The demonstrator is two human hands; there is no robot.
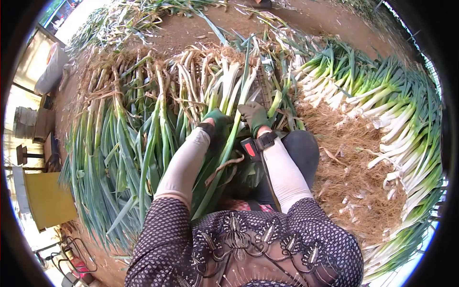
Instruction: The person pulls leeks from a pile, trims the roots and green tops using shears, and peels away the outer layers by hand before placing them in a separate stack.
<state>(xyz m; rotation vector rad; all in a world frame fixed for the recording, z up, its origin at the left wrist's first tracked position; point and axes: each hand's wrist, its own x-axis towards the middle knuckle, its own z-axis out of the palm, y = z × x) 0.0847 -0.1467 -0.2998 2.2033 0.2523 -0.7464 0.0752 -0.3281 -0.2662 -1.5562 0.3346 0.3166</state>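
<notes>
A leek (245,89) with a white shank and long green leaves runs between my two gloved hands, over my lap. My right hand (253,115), in a grey-green glove, is closed with curled fingers against its shank. On the other side, my left hand (217,119) in a green glove is right beside the same leek, and its fingers are largely hidden. Just beyond my hands, several pale leek shanks (224,81) lean together. A dry brown leaf strip (224,167) hangs near my lap.
Untrimmed leeks (112,158) with dry roots are heaped along my left. Cleaned leeks (406,129) form a curved row on my right, around a pile of root trimmings (344,177). Further leek leaves (124,24) lie at the far left on the dirt floor (306,16). A yellow box (50,198) stands at left.
</notes>
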